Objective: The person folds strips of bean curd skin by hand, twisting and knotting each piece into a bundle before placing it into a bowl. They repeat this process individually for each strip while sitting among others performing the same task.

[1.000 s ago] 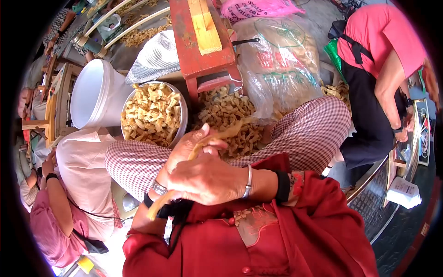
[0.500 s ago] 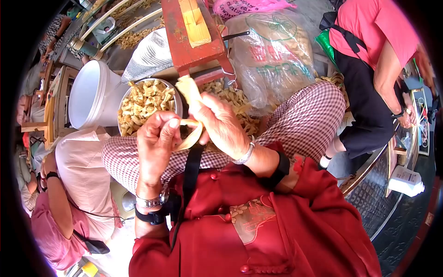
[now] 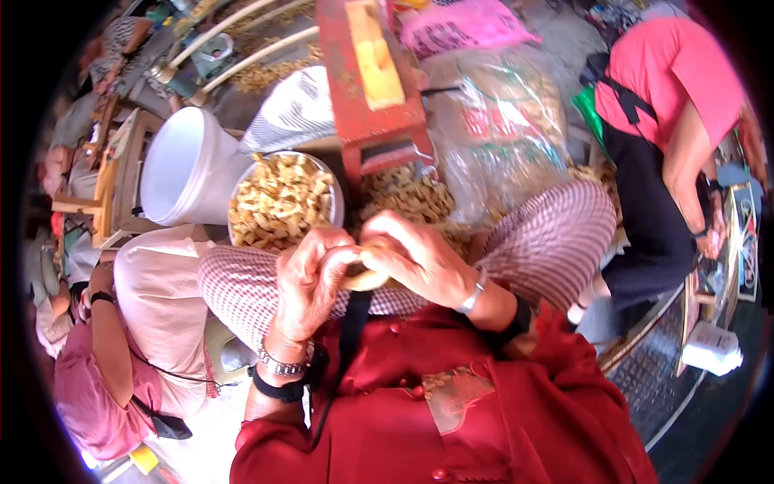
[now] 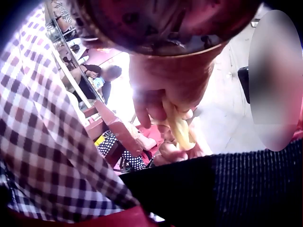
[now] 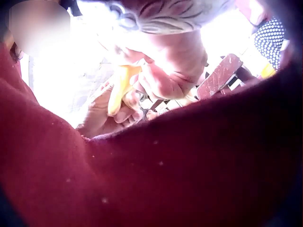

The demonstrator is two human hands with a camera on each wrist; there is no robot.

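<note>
A round basin of folded yellowish pieces stands beyond the left hand, nearer it than the right hand. Both hands' curled fingers pinch one yellowish strip, its length bent crosswise between them.

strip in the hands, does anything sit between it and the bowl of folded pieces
Yes: in the head view, the left hand, which pinches the strip, lies between it and the bowl. Nothing else visibly stands in that line.
</note>
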